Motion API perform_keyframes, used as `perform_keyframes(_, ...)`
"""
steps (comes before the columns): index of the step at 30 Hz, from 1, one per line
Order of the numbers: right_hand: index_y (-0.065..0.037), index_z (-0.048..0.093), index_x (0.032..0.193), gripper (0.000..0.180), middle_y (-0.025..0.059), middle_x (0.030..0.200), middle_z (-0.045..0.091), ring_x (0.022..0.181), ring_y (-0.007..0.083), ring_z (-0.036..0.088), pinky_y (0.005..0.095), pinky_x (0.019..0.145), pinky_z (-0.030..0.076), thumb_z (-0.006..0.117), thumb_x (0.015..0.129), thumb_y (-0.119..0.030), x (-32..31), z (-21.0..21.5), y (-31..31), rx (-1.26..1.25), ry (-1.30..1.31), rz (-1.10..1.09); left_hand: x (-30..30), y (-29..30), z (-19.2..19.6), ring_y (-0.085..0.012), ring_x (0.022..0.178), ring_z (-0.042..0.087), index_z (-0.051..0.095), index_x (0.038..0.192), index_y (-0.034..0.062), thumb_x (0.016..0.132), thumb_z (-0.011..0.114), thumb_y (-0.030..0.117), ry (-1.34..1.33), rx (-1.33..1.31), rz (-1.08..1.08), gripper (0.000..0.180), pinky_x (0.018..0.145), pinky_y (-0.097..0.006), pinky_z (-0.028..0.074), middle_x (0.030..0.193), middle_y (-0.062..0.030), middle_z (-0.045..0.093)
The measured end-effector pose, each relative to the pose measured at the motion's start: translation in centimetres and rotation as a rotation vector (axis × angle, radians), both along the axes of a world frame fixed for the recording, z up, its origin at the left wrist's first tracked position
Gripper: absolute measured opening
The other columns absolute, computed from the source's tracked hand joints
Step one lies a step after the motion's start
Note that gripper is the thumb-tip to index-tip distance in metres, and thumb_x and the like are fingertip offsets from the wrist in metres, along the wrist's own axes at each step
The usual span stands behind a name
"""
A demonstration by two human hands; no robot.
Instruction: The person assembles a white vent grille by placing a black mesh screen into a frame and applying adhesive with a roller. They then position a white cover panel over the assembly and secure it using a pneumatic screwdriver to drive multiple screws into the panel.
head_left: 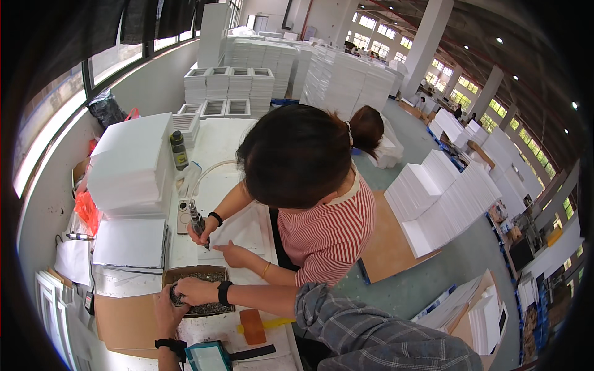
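My left hand (164,314) is closed around a small dark round thing (177,298) at the left end of a cardboard box (221,270). The fingers of my right hand (197,290) are bent onto the same thing, and its kind is mostly hidden between both hands. Many small dark metal pieces (213,307) lie in the box, too small to name. Just beyond it, a co-worker in a striped shirt (334,226) holds a power screwdriver (197,219) upright over a white panel (238,238), with the other hand resting on that panel.
Tall stacks of white panels (127,170) stand at the left. A flat cardboard sheet (127,318) lies beside the box. Nearer me are a teal-edged case (207,357) and an orange-brown piece (252,326). A bottle (179,150) and a phone (184,216) lie farther off.
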State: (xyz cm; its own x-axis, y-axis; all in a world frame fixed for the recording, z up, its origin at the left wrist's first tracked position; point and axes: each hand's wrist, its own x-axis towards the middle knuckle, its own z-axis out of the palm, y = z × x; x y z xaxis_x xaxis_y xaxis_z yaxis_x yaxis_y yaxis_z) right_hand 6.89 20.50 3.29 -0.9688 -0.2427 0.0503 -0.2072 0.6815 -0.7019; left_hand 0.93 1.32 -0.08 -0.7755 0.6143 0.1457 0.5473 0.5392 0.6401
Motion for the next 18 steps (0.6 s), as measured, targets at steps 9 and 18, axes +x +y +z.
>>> perform_keyframes(9,0.004,0.068,0.11,0.024,0.0227,0.106,0.068,0.104,0.0414,0.065,0.0471,0.093,0.051,0.068,0.093,-0.013,2.3,-0.1,1.9,-0.222,0.189,-0.216,0.0,0.0,0.8,-0.0417,0.111,0.061,0.062,0.128,0.0029,0.065,0.092,0.024,-0.116,0.083,-0.018,0.073,0.095,-0.05,0.051,0.117,-0.0226,0.068)
perform_keyframes(18,0.003,0.071,0.108,0.023,0.0222,0.101,0.071,0.1,0.041,0.067,0.0471,0.09,0.053,0.068,0.093,-0.015,4.2,-2.7,4.0,-0.23,0.122,-0.258,0.4,0.4,1.8,-0.0407,0.11,0.063,0.063,0.129,0.0034,0.066,0.091,0.022,-0.072,0.027,-0.008,0.071,0.097,-0.048,0.051,0.117,-0.0215,0.068)
